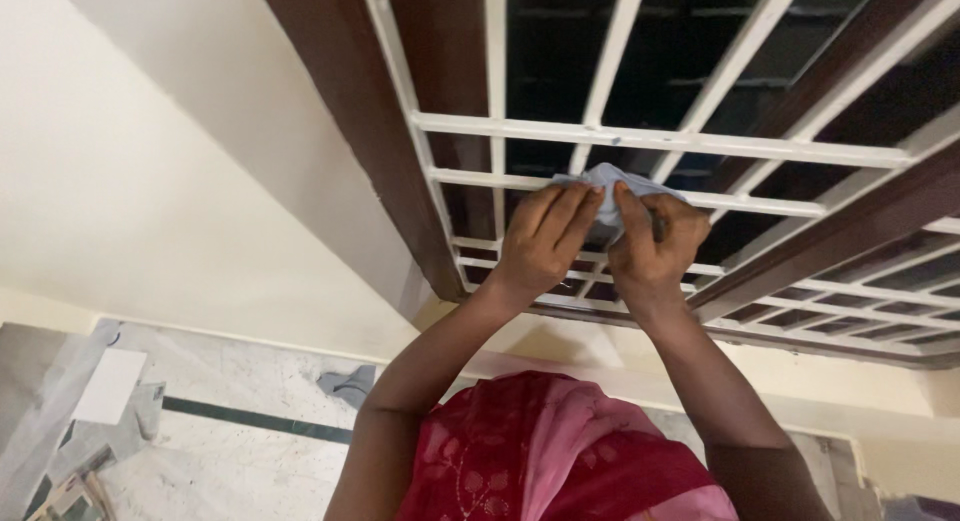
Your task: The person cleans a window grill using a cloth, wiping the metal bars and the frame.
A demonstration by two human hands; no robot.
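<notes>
- Both hands were raised to a white window grille [660, 139] set in a dark brown wooden frame [380, 131].
- A pale blue cloth [608, 181] lay bunched against the grille's second crossbar from the top, approx. at the bar's middle, where an upright crosses it.
- L hand [543, 243]: fingers extended and pressed flat over the cloth's left part, holding it to the bar; not curled into a fist.
- R hand [652, 246]: fingers folded round the cloth's right part, pinching it against the bar.
- Hands sat just beside each other, thumbs near touching.
- Step in hand, by judgement: wiping the crossbar, with the cloth worked round the joint w/ the upright.
- Next move would call for sliding the cloth along the bar under even pressure from both hands, keeping grip so it does not slip through the gaps.
- Small dark specks showed on the top crossbar; dirt or chipped paint, poss. either, view too coarse.
- Below: a red and pink garment [560, 451], a speckled floor [250, 451] w/ a dark stripe, and a grey rag [350, 384] lying near the wall's foot.
</notes>
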